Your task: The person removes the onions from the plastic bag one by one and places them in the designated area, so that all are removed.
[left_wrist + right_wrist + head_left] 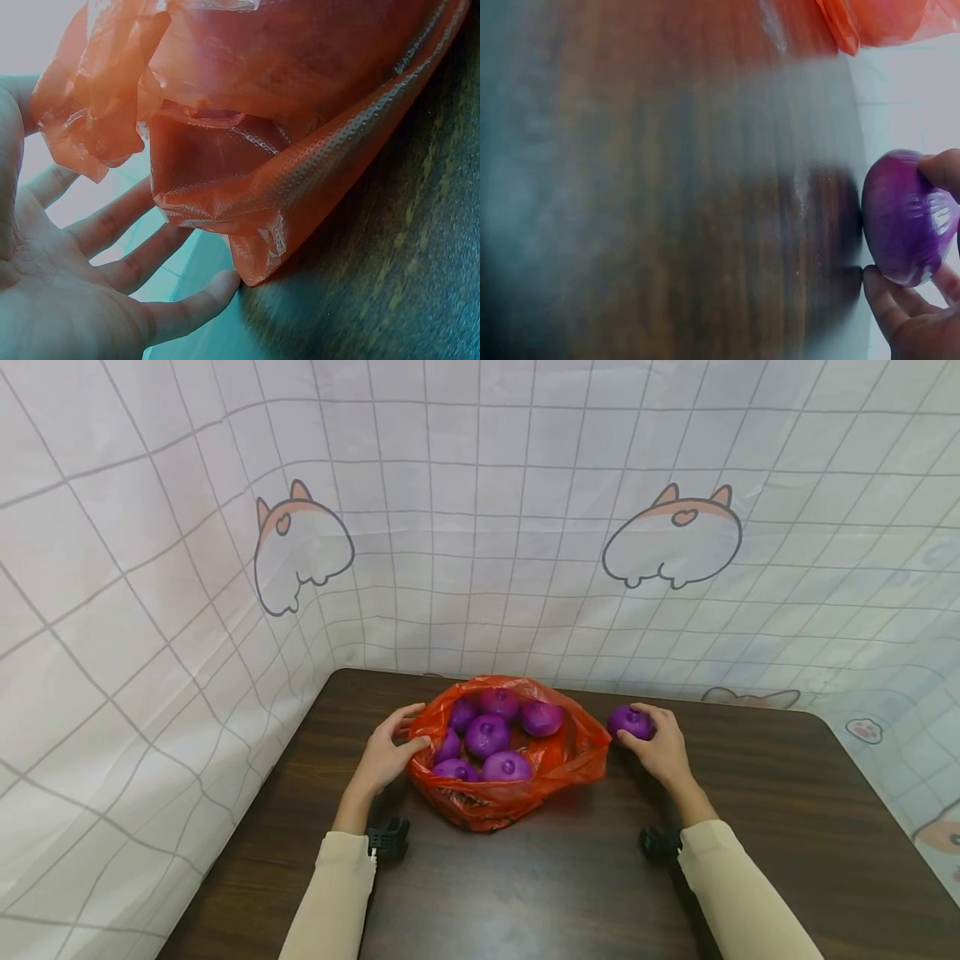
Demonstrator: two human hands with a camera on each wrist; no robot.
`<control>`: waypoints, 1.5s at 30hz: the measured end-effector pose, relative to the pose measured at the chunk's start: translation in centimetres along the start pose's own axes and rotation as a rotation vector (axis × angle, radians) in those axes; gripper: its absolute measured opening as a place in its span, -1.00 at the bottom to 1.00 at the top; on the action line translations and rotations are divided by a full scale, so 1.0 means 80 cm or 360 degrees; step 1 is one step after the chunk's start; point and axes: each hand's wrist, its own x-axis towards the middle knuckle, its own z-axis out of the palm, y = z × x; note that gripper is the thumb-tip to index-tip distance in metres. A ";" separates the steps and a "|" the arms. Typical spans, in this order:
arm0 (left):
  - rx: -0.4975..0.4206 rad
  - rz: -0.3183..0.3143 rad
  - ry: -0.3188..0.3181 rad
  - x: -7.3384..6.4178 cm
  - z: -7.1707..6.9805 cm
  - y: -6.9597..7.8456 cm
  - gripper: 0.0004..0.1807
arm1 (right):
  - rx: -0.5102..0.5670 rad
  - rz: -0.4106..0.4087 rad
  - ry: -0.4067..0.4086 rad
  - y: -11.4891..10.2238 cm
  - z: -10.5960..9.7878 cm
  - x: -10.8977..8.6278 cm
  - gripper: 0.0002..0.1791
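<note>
A red plastic bag (480, 806) lies wide-mouthed on the table with several purple onions (488, 736) inside. At its left side is my left hand (386, 756), the thumb near the rim and the other fingers reaching along the outside. In the left wrist view these fingers (124, 266) are spread and fairly straight, close against the bag's folds (225, 172), and part of the thumb is hidden by a loose flap. To the right of the bag, my right hand (663, 745) holds another purple onion (628, 724) between thumb and fingers, low at the tabletop.
The dark wood table (525, 877) has rounded far corners. Behind it and to the left hangs a pale curtain (480, 552) with a grid and cartoon animal prints. Dark wrist straps (388, 837) sit on both wrists.
</note>
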 end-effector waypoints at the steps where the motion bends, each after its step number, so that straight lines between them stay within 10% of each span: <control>1: 0.0005 0.0002 0.0003 0.000 0.000 0.000 -0.35 | -0.0002 -0.0004 -0.0001 0.001 0.000 0.001 -0.40; 45: 0.0006 -0.0016 0.0030 -0.002 0.000 0.005 -0.39 | 0.0346 0.0215 -0.0212 0.017 -0.009 0.016 -0.19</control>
